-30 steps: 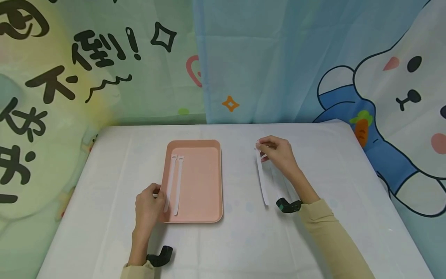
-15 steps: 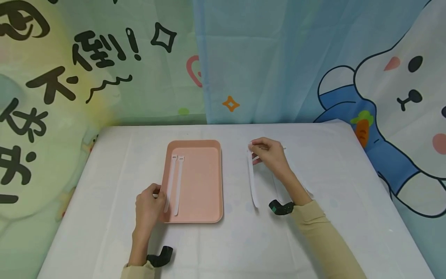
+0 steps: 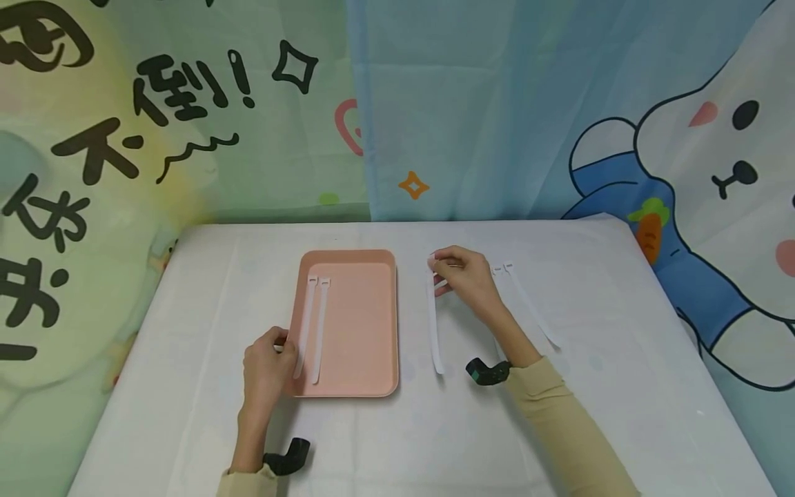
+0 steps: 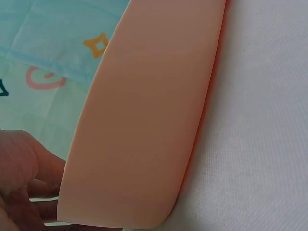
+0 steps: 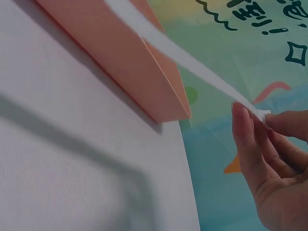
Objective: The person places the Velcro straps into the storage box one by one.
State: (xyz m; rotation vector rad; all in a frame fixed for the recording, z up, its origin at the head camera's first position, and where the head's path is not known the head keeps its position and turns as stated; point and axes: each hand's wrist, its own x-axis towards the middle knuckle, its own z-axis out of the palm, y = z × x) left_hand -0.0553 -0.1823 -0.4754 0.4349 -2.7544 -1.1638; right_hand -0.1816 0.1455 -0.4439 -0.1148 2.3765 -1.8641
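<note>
In the head view, my left hand (image 3: 268, 362) grips the left rim of a pink tray (image 3: 360, 324) near its front corner. Two thin white straps with small wider heads lie side by side in the tray, one being the right-hand strap (image 3: 321, 331). My right hand (image 3: 464, 276), just right of the tray, pinches a similar white strap (image 3: 433, 324) by its head between thumb and fingertips. That strap hangs toward the front, slightly curved at its tail. In the right wrist view, the held strap (image 5: 192, 67) runs from the fingertips across the tray wall (image 5: 130, 67).
More white straps lie on the white table (image 3: 621, 386) behind the right forearm, one slanted strap (image 3: 531, 307) showing plainly. Each wrist wears a black camera; the right camera (image 3: 487, 373) sits low over the cloth. A printed curtain (image 3: 459, 110) closes off the back.
My right hand has moved left toward the tray with the strap hanging from it, uncovering straps on the table behind the forearm. The left hand and tray have stayed in place.
</note>
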